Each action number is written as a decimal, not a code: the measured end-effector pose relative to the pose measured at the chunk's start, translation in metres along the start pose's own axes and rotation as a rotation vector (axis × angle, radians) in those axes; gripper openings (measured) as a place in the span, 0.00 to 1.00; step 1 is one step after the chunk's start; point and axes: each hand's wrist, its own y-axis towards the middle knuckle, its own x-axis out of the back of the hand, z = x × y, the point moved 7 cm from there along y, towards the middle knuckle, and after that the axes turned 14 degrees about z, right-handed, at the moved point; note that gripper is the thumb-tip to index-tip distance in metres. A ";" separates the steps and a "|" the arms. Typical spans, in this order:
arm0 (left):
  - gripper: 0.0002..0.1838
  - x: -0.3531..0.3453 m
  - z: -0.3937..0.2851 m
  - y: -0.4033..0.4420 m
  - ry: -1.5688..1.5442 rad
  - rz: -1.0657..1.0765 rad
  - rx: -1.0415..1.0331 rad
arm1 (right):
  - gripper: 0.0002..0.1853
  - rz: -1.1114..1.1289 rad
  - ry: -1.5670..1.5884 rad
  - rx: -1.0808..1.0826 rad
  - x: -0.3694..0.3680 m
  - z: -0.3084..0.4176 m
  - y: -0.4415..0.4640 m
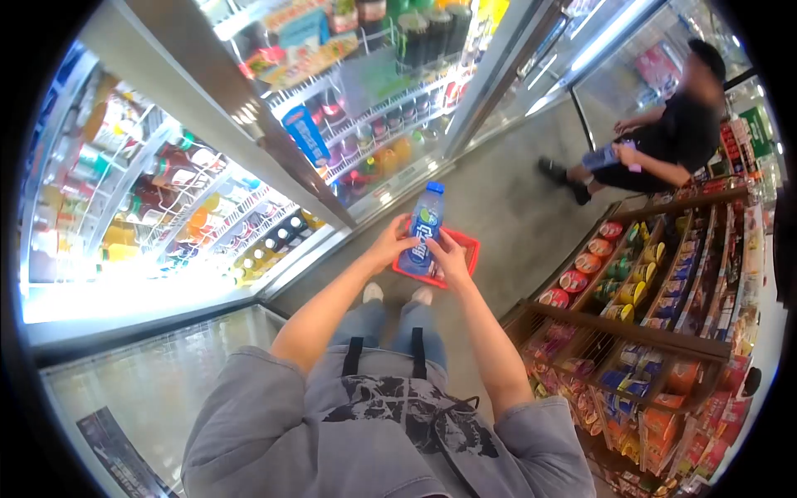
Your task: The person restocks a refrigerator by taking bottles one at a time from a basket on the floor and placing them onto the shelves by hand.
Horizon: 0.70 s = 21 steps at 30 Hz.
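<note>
A clear bottle with a blue cap and a blue label is held upright in front of my body. My left hand grips its left side, the thumb across the label. On the right side, my right hand has its fingers against the same bottle. A red shopping basket shows behind and below the bottle, around both hands; how it is carried is hidden.
An opened glass cooler door stands at the left, beside lit drink shelves. More drinks fill the cooler ahead. A snack rack lines the right. Another person in black is at the upper right.
</note>
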 end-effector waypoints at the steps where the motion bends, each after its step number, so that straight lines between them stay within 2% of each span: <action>1: 0.41 -0.003 -0.020 -0.003 0.028 0.026 -0.020 | 0.38 -0.014 -0.099 0.034 -0.007 0.017 -0.001; 5: 0.39 -0.028 -0.090 -0.037 0.183 0.019 -0.181 | 0.32 0.079 -0.216 0.129 -0.052 0.096 -0.026; 8: 0.38 -0.046 -0.138 -0.073 0.174 -0.052 -0.249 | 0.31 0.204 -0.276 0.211 -0.091 0.145 -0.044; 12: 0.37 -0.036 -0.171 -0.123 0.265 -0.167 -0.328 | 0.32 0.281 -0.380 0.249 -0.137 0.171 -0.045; 20: 0.39 -0.025 -0.285 -0.275 0.382 -0.388 -0.578 | 0.34 0.665 -0.399 0.439 -0.304 0.237 -0.049; 21: 0.39 -0.021 -0.296 -0.290 0.386 -0.399 -0.597 | 0.34 0.677 -0.449 0.390 -0.325 0.246 -0.052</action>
